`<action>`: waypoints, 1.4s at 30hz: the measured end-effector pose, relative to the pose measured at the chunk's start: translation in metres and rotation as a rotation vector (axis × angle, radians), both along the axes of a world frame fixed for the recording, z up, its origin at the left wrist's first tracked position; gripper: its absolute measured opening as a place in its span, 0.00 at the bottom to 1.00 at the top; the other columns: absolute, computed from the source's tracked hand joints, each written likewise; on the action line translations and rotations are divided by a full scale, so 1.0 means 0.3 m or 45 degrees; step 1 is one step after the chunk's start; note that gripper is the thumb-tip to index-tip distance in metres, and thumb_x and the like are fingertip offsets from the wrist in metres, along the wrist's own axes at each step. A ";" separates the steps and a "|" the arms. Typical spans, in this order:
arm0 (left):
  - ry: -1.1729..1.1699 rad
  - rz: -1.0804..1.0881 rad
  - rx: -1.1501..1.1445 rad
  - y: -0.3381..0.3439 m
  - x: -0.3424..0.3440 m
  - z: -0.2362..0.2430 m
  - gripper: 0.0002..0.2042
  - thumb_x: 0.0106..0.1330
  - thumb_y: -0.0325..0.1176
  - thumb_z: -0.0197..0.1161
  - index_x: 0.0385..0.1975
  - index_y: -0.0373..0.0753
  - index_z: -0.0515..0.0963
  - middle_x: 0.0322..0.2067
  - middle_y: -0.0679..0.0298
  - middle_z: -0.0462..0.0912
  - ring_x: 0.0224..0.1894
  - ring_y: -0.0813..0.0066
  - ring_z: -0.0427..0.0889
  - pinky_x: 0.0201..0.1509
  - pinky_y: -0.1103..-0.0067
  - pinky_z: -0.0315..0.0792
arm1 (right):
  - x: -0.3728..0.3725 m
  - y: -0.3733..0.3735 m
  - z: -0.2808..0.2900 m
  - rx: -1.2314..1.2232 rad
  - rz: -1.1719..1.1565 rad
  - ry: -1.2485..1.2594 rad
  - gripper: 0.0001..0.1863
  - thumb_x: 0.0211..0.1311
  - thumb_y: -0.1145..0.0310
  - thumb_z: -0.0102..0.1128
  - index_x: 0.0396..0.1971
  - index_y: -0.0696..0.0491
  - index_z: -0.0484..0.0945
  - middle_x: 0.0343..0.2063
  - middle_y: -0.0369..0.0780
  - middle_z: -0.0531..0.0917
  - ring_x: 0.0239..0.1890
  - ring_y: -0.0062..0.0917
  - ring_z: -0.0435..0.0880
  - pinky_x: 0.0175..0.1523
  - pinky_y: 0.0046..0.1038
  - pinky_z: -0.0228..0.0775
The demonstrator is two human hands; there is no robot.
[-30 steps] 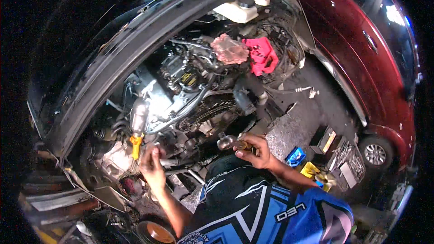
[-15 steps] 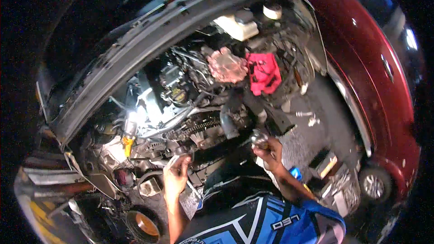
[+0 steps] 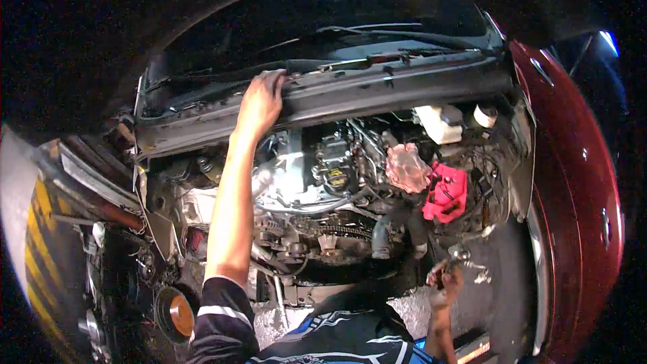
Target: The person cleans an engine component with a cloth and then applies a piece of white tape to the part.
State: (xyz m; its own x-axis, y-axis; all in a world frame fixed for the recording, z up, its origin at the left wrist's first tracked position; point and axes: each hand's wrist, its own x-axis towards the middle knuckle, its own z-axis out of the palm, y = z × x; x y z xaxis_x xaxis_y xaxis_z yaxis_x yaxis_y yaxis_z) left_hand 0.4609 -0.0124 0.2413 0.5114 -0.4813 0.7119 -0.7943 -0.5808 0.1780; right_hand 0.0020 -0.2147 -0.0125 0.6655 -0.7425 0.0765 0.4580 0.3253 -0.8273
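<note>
My left arm stretches over the open engine bay (image 3: 347, 192) to the far side. My left hand (image 3: 263, 98) is at the dark cowl panel (image 3: 357, 94) below the windscreen, its fingers bent together; what they hold, if anything, is hidden. Low on the right, my right hand (image 3: 446, 282) is closed on a small shiny round metal part (image 3: 459, 253), held in front of the engine bay. Between the hands lies the exposed engine, with a bright lamp glare on its left part and a dark hose (image 3: 382, 236) near its front.
A crumpled pinkish cover (image 3: 408, 167) and a bright red cloth (image 3: 446, 192) lie on the engine's right side. Behind them stands a white reservoir (image 3: 441, 125). A dark red car (image 3: 569, 182) is close on the right. A round dark ring-shaped item (image 3: 162, 310) sits at lower left.
My left hand has gone from the front of the engine up to the cowl panel. My right hand still holds the metal part, now further right and lower. The view has turned.
</note>
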 end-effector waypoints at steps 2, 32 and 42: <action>0.227 0.096 0.171 0.008 0.095 0.019 0.17 0.71 0.41 0.52 0.48 0.35 0.78 0.46 0.49 0.81 0.51 0.52 0.78 0.57 0.68 0.70 | -0.022 0.012 -0.007 -0.051 -0.066 0.056 0.17 0.57 0.59 0.59 0.35 0.59 0.72 0.22 0.39 0.74 0.20 0.22 0.70 0.23 0.25 0.64; -0.098 -0.180 0.005 0.029 0.168 0.105 0.09 0.64 0.30 0.62 0.42 0.37 0.79 0.40 0.56 0.80 0.47 0.57 0.79 0.53 0.71 0.72 | 0.258 0.062 0.159 -0.183 0.064 0.348 0.24 0.55 0.51 0.63 0.27 0.62 0.77 0.17 0.36 0.73 0.19 0.18 0.70 0.24 0.21 0.62; -0.247 -0.487 0.688 -0.928 0.143 0.164 0.11 0.57 0.29 0.59 0.40 0.37 0.81 0.39 0.49 0.83 0.42 0.50 0.83 0.48 0.63 0.76 | 0.120 0.012 0.106 -0.236 -0.140 0.148 0.16 0.59 0.61 0.62 0.36 0.61 0.77 0.33 0.46 0.83 0.21 0.21 0.74 0.25 0.25 0.68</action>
State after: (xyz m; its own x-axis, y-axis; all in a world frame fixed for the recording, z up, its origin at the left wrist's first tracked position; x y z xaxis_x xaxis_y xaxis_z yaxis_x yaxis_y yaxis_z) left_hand 0.5038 -0.2909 0.2904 0.1225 -0.9156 0.3831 -0.9493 -0.2207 -0.2238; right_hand 0.0379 -0.2110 0.0192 0.5939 -0.7912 0.1458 0.3807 0.1167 -0.9173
